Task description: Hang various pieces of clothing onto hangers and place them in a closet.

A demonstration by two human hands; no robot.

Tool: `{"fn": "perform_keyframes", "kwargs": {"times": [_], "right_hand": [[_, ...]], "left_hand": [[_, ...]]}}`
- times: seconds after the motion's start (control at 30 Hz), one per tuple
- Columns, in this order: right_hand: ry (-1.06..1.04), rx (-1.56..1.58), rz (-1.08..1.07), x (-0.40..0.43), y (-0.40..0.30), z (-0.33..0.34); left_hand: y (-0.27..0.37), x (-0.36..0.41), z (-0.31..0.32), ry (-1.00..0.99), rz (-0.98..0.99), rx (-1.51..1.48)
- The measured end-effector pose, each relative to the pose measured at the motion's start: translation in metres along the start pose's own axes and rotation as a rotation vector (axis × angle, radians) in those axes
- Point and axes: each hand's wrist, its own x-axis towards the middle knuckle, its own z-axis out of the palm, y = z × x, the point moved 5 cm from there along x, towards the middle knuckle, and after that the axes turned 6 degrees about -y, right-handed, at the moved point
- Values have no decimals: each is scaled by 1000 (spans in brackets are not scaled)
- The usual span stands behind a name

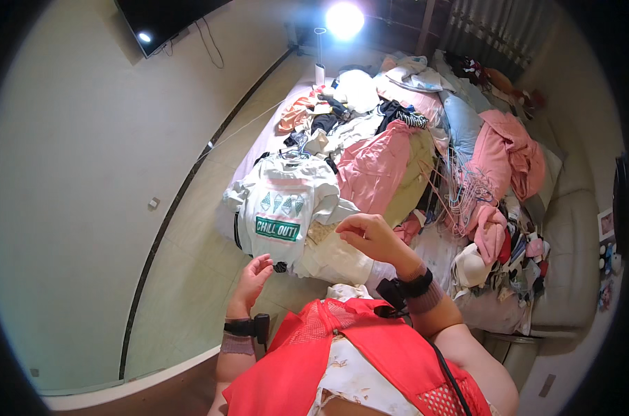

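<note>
A white printed T-shirt (280, 200) lies spread on the near left part of the bed, on top of other garments, with a hanger (295, 152) at its neck. My left hand (253, 281) is just below the shirt's hem, fingers apart, holding nothing that I can see. To the right of the shirt, my right hand (369, 236) is over cream lace fabric (335, 257), its fingers curled; no garment is visible in it. Beyond lie a pink garment (374, 164) and an olive-yellow garment (410, 179).
A heap of hangers (462, 192) lies right of the clothes, beside a pink padded garment (502, 156). A white bra (471, 265) and small garments are piled near the headboard (572, 249). A lit lamp (344, 21) stands at the far end; a television (163, 21) hangs on the left wall.
</note>
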Motion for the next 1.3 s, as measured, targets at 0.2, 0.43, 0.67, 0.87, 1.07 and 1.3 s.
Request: {"fn": "perform_keyframes", "kwargs": {"times": [0.2, 0.43, 0.67, 0.87, 1.07, 1.3], "right_hand": [[-25, 40, 45, 53, 19, 8], [-72, 95, 56, 147, 95, 28], [-58, -6, 327, 250, 251, 38], [-25, -522, 479, 314, 378, 65], [190, -791, 412, 362, 466, 78], [134, -912, 622, 387, 504, 94]], "left_hand": [[-12, 17, -31, 54, 13, -34], [-13, 27, -94, 255, -98, -62], [-18, 57, -119, 359, -279, -41], [-21, 97, -106, 327, -376, -243], [-11, 138, -101, 302, -396, -254], [-15, 159, -103, 322, -435, -264]]}}
